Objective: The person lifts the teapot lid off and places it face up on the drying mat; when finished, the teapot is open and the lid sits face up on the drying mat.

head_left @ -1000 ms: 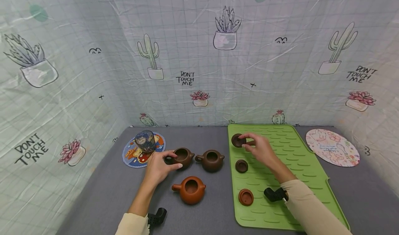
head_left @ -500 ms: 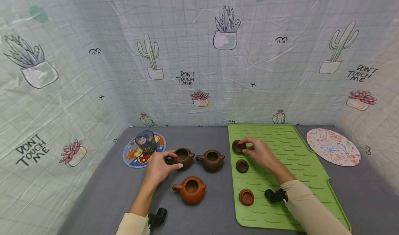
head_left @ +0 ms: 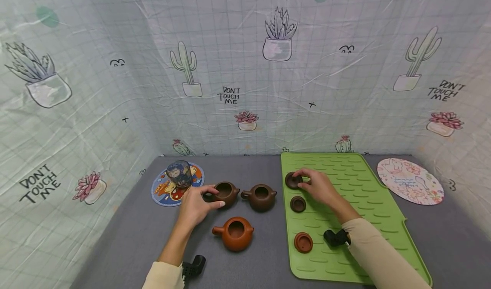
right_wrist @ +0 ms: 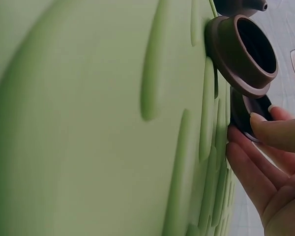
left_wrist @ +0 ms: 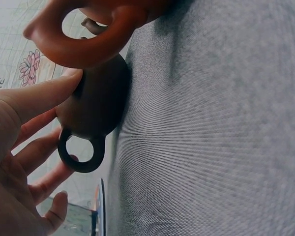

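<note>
My left hand (head_left: 195, 204) holds a dark brown clay teapot (head_left: 228, 200), thumb and forefinger at its body; in the left wrist view the other fingers spread near its ring handle (left_wrist: 83, 167). The pot stands lidless on the grey cloth. On the green mat, my right hand (head_left: 320, 187) pinches the edge of a dark brown teapot lid (head_left: 290, 181) at the far left corner. In the right wrist view that lid (right_wrist: 239, 112) is partly hidden behind a nearer brown lid (right_wrist: 231, 54), which lies underside up.
A second brown teapot (head_left: 262, 203) and an orange teapot (head_left: 238, 240), both lidless, stand left of the mat (head_left: 345, 203). An orange lid (head_left: 303, 243) lies nearer on it. At the back left a glass (head_left: 178, 174) stands on a round coaster (head_left: 159, 191); a pink coaster (head_left: 409, 181) lies right.
My right hand has brought the pinched lid a little toward me, and it now lies flatter on the mat. My left hand and the teapot have stayed put.
</note>
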Motion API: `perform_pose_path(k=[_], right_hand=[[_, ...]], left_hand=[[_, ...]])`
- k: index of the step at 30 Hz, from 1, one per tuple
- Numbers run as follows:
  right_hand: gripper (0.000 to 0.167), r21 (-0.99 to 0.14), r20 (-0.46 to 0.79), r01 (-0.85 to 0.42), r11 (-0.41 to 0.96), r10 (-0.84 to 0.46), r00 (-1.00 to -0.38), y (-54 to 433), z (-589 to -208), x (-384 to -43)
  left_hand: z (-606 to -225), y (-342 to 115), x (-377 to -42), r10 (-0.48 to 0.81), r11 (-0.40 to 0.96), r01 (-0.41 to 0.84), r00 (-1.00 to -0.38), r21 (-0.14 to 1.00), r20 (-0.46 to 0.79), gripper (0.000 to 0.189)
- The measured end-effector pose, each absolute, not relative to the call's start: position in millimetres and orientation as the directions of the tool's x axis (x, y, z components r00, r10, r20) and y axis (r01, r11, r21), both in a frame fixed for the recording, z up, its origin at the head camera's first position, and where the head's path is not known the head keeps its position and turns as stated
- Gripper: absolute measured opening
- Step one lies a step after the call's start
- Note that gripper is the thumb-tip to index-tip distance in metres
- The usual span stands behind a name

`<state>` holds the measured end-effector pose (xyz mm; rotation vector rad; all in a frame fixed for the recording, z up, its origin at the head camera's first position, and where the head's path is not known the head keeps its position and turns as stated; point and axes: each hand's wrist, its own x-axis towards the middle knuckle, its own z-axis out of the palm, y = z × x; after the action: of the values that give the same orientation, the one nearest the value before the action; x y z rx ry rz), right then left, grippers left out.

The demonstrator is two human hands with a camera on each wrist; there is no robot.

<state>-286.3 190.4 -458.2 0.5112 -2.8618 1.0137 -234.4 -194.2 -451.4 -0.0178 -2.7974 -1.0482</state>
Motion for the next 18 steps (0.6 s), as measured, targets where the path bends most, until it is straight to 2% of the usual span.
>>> perform_pose_path(k=[18], right_hand=[[0.027, -0.577, 0.186, -0.302, 0.759, -0.238, -0.953, 184.0, -458.3, -285.4]], left_hand=[[-452.2, -194.1, -235.4, -0.04, 0.759, 0.067, -0.988, 0.648, 0.15, 0.032]])
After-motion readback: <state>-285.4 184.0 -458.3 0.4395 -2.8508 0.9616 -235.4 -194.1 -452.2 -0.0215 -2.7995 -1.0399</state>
